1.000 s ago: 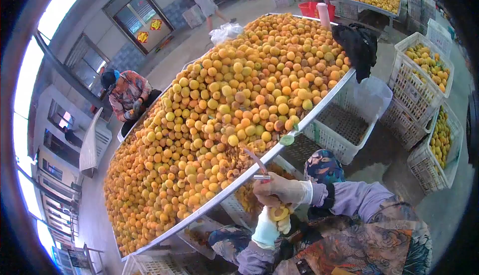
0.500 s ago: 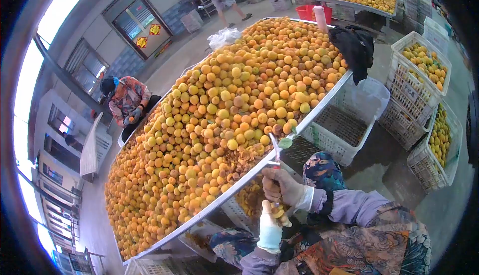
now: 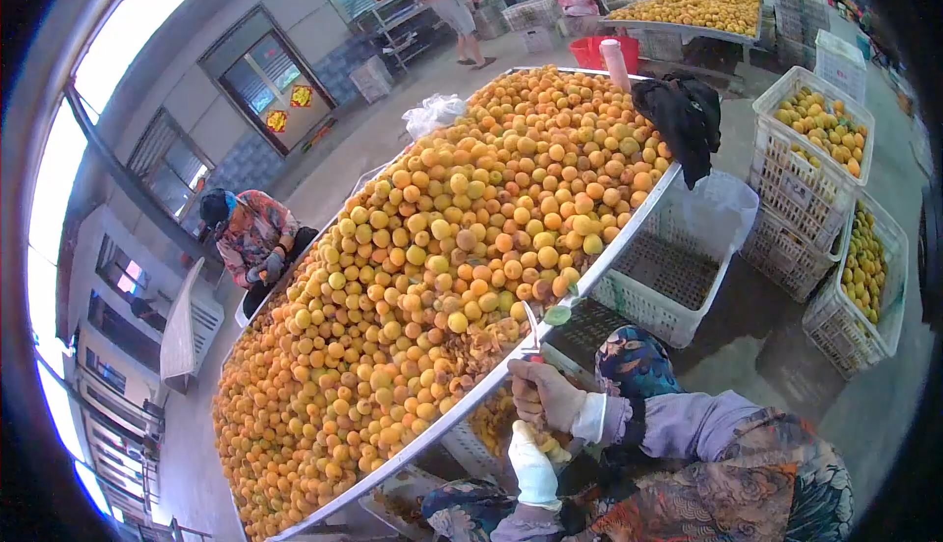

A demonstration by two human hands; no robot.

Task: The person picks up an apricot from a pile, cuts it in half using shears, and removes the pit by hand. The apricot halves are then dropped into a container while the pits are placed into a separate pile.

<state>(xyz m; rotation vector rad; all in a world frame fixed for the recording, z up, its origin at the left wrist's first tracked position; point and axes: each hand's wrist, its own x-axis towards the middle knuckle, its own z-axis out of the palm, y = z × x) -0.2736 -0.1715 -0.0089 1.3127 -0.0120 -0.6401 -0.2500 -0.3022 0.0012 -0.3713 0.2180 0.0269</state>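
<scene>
My right hand (image 3: 548, 395), in a soiled glove, is closed around the red handle of a tool with a slim, curved metal blade (image 3: 531, 319). That blade points up and away, over the rim of the fruit table. Just below, my left hand (image 3: 531, 465), in a paler glove, is closed close against the right hand. Its fingers hold an apricot, mostly hidden by both hands. Beyond the rim, a large heap of orange-yellow apricots (image 3: 462, 237) covers the table. Torn brownish apricot pieces (image 3: 488, 347) lie at its near edge.
The metal table rim (image 3: 432, 424) runs diagonally before me. An open white crate (image 3: 658, 291) stands right of it, with stacked apricot crates (image 3: 801, 183) farther right. A black cloth (image 3: 681, 119) hangs over the far corner. A co-worker (image 3: 252, 237) sits at the left side.
The view has tilted, so the heap sits a little lower. My hands have drawn closer together, covering the fruit between them. The blade has shifted slightly left and down. A person at the back has moved right.
</scene>
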